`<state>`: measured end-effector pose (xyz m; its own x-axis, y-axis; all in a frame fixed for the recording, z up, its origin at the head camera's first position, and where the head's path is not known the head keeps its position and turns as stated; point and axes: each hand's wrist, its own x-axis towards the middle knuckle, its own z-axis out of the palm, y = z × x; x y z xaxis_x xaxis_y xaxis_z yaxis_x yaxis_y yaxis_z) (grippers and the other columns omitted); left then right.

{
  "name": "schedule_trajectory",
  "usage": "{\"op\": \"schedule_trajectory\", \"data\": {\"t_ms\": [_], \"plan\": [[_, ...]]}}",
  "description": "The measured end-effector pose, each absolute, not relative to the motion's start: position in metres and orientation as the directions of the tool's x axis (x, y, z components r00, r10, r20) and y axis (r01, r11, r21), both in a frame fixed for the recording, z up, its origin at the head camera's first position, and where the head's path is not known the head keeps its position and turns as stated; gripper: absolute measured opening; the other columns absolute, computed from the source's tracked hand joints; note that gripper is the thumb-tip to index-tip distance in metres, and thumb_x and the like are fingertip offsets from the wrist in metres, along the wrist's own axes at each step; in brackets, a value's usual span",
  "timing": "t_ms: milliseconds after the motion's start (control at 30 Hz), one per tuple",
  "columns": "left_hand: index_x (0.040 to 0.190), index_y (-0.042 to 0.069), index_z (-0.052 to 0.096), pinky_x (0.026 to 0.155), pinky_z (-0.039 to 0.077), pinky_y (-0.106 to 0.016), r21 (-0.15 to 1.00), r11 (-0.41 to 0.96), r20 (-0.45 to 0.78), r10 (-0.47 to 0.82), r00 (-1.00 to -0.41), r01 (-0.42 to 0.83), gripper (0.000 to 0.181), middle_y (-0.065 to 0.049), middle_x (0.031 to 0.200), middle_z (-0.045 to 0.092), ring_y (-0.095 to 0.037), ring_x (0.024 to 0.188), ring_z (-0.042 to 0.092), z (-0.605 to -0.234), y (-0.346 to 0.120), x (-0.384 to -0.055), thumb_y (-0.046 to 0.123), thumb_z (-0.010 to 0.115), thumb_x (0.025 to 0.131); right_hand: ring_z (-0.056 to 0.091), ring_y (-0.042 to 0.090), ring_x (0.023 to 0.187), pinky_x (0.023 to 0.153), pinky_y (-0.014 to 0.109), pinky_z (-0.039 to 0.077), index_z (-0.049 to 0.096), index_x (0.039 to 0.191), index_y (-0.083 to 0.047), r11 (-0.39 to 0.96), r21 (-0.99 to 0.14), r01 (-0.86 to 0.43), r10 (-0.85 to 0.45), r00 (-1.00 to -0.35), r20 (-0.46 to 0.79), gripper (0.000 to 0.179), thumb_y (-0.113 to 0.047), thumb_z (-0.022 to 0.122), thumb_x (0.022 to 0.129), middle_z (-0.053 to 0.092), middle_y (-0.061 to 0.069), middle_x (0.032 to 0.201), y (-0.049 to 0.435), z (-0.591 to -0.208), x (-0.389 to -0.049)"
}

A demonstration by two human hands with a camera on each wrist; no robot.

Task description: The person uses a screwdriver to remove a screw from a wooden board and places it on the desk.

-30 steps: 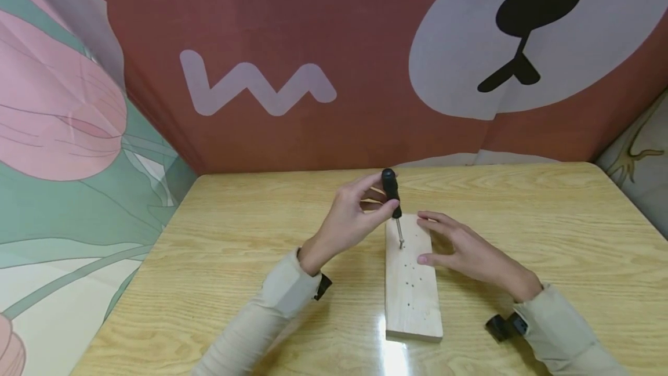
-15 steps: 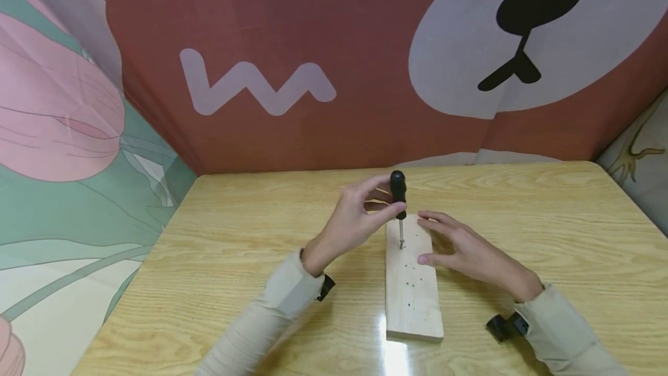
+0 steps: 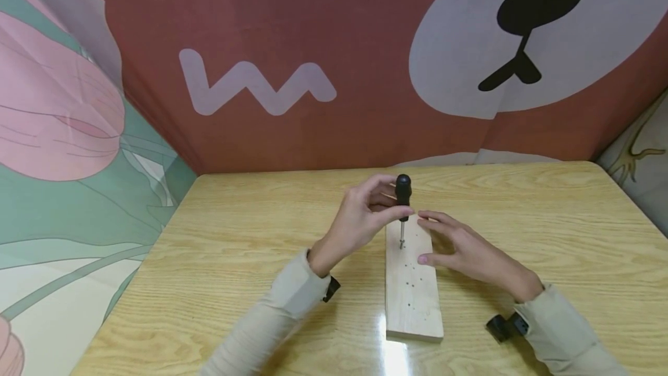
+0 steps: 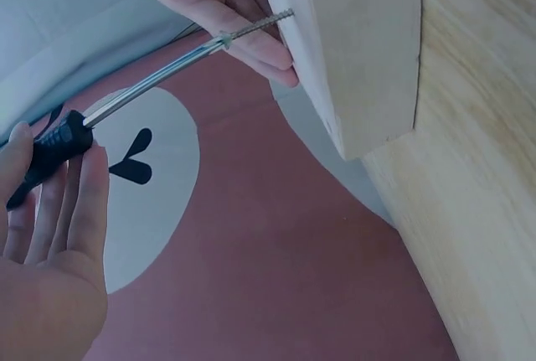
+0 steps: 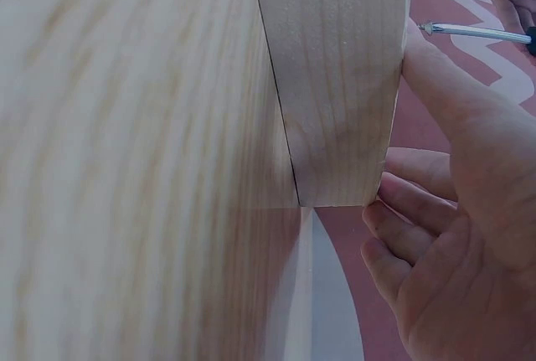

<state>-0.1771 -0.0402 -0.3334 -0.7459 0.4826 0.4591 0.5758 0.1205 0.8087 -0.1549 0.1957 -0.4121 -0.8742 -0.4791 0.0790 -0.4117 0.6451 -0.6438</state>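
A screwdriver (image 3: 403,189) with a black handle stands nearly upright over a pale wooden board (image 3: 412,318) in the head view. My left hand (image 3: 357,216) pinches its handle between thumb and fingers. The metal shaft (image 4: 155,80) meets the head of a threaded screw (image 4: 264,23), whose tip is in the board's face. My right hand (image 3: 464,251) rests on the board's right side, thumb on the top face and fingertips at the far right corner. In the right wrist view its fingers (image 5: 410,202) are at the board's end, loosely bent.
Several small dark holes (image 3: 409,284) dot the board, which lies flat on a wood-grain table (image 3: 235,237). A reddish printed backdrop (image 3: 292,138) stands behind the table's far edge. Black wrist cameras (image 3: 500,328) sit at the sleeves.
The screwdriver's handle has swung to the right, from leaning left to nearly upright, and my left hand has moved right with it. My right hand and the board have stayed put.
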Motion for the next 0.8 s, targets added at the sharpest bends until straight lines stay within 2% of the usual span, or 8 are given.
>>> {"op": "schedule_trajectory", "data": {"t_ms": [167,333,567,800], "plan": [[0.122,0.0,0.062,0.077,0.061,-0.023,0.805,0.121,0.477,0.449,-0.756,0.58,0.039,-0.019,0.098,0.073,-0.026,0.086,0.075,-0.337,-0.035,-0.177,0.004,0.076,0.086,0.036,0.043,0.143,0.109,0.065,0.037,0.043,0.148,0.0,0.643,-0.646,-0.411,-0.478,-0.874,0.081,0.084,-0.052,0.07,0.087,0.035,0.019,0.157,0.196,-0.412,-0.155],[0.128,0.0,0.06,0.082,0.059,-0.021,0.828,0.112,0.443,0.471,-0.763,0.55,0.036,-0.019,0.109,0.073,-0.027,0.097,0.074,-0.338,-0.034,-0.174,0.006,0.068,0.094,0.036,0.044,0.142,0.109,0.065,0.038,0.044,0.147,0.0,0.651,-0.643,-0.404,-0.472,-0.878,0.074,0.084,-0.052,0.07,0.087,0.036,0.021,0.156,0.196,-0.412,-0.155],[0.145,0.004,0.046,0.097,0.055,-0.024,0.885,0.062,0.338,0.597,-0.727,0.462,0.044,-0.021,0.125,0.065,-0.029,0.115,0.067,-0.332,-0.04,-0.174,0.006,0.054,0.101,0.036,0.043,0.142,0.109,0.065,0.038,0.045,0.146,0.001,0.645,-0.65,-0.402,-0.472,-0.878,0.075,0.082,-0.05,0.071,0.087,0.037,0.02,0.156,0.196,-0.413,-0.156],[0.148,0.004,0.041,0.102,0.052,-0.026,0.905,0.037,0.295,0.665,-0.686,0.425,0.048,-0.021,0.129,0.063,-0.033,0.118,0.064,-0.329,-0.048,-0.175,-0.001,0.049,0.102,0.036,0.044,0.142,0.108,0.066,0.037,0.044,0.147,0.001,0.642,-0.657,-0.394,-0.47,-0.88,0.068,0.083,-0.051,0.07,0.088,0.035,0.02,0.157,0.197,-0.413,-0.155]]}}
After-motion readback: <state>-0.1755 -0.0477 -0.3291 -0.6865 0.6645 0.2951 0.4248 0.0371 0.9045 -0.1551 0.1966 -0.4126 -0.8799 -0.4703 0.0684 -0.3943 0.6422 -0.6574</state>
